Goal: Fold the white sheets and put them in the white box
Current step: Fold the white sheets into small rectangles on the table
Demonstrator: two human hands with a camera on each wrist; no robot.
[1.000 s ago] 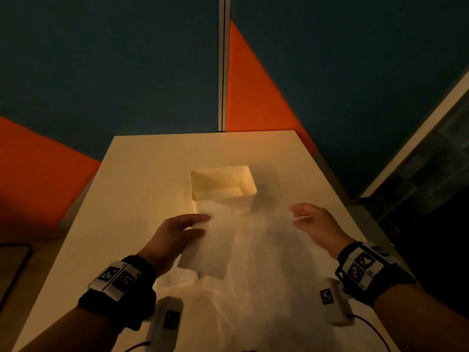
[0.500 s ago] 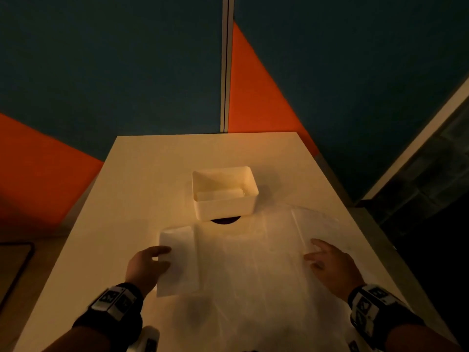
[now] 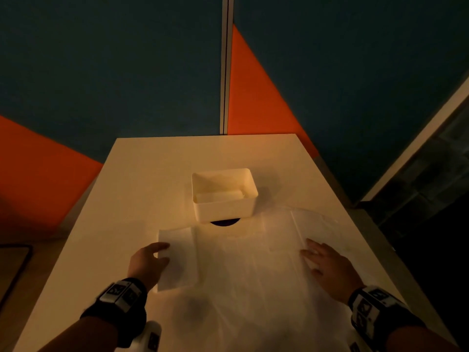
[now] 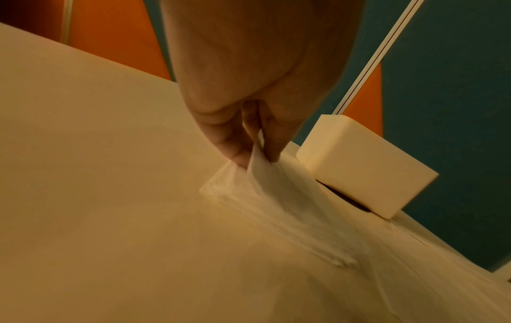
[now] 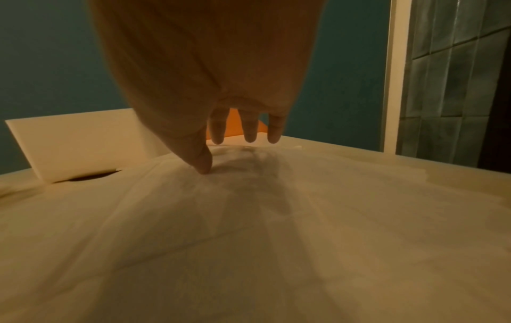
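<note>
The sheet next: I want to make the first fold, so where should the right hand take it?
At the sheet's right edge, coming in from the right. The right hand lies open on that side, while the left hand already pinches the left edge, so the sheet likely stays taut.

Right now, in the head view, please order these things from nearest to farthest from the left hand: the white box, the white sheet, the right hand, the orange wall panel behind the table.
1. White sheet: pinched by the left hand at its left edge.
2. White box: ahead, slightly right.
3. Right hand: across the sheet, on its right side.
4. Orange wall panel: beyond the table's far edge.
</note>
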